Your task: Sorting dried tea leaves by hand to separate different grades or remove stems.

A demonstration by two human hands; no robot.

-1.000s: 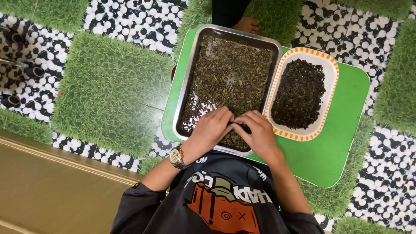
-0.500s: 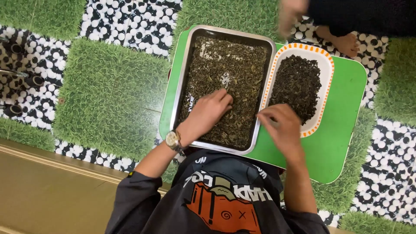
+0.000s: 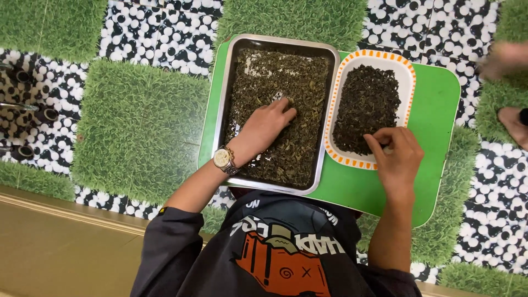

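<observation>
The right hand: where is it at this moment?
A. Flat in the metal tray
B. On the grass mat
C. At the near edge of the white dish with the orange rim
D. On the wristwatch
C: the right hand has its fingertips at the near end of the orange-rimmed dish of dark leaves, while the left hand is in the metal tray.

no packages, labels, signs or screens are in view.
</observation>
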